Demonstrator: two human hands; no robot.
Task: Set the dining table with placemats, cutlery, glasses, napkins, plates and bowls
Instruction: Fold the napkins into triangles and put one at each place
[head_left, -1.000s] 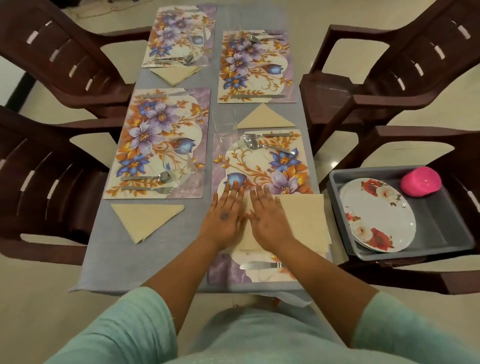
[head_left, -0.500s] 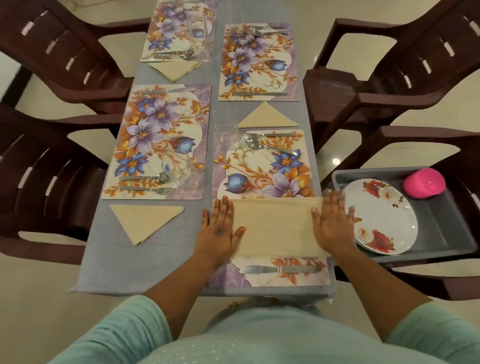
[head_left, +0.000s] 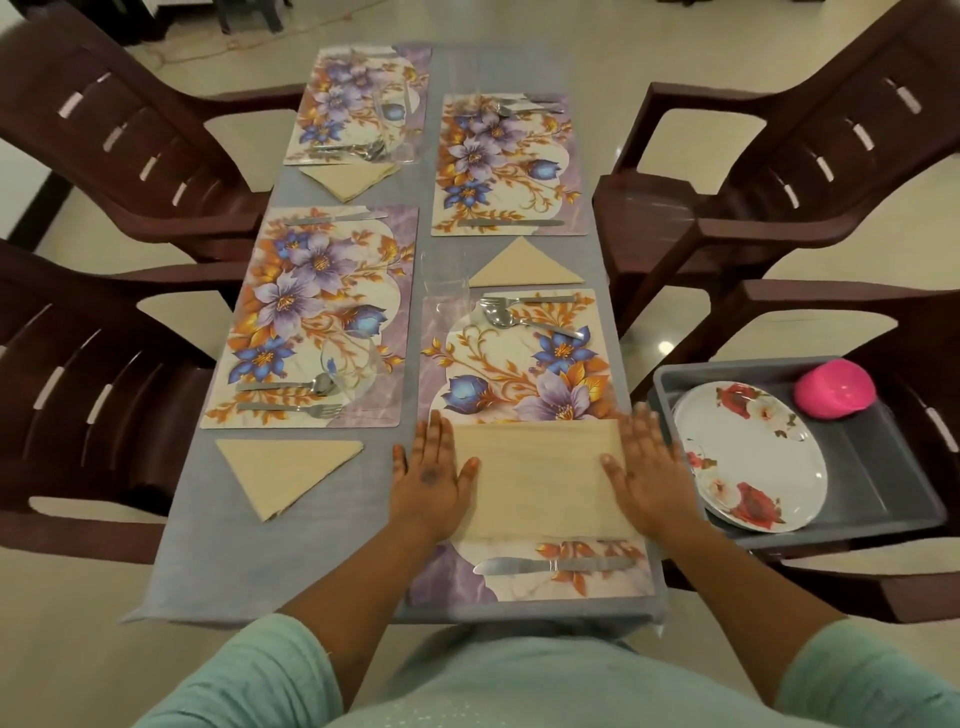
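Note:
A beige napkin (head_left: 537, 480) lies folded into a rectangle on the near right floral placemat (head_left: 519, 364). My left hand (head_left: 431, 475) presses flat on its left end, and my right hand (head_left: 647, 473) presses flat on its right end, fingers straight. A knife (head_left: 550, 565) lies on the mat below the napkin; a fork and spoon (head_left: 524, 312) lie at the mat's far end. Three other placemats carry cutlery, and three napkins folded into triangles (head_left: 285, 473) lie beside them. Clear glasses (head_left: 353, 364) stand on the mats.
A grey tub (head_left: 883, 483) sits on the chair to the right, holding floral plates (head_left: 753, 457) and a pink bowl (head_left: 834, 387) upside down. Dark brown plastic chairs (head_left: 93, 353) flank the grey-clothed table (head_left: 208, 561) on both sides.
My hands were together at the napkin's middle, then slid apart along it to its two ends. The napkin now lies flat as a smooth rectangle.

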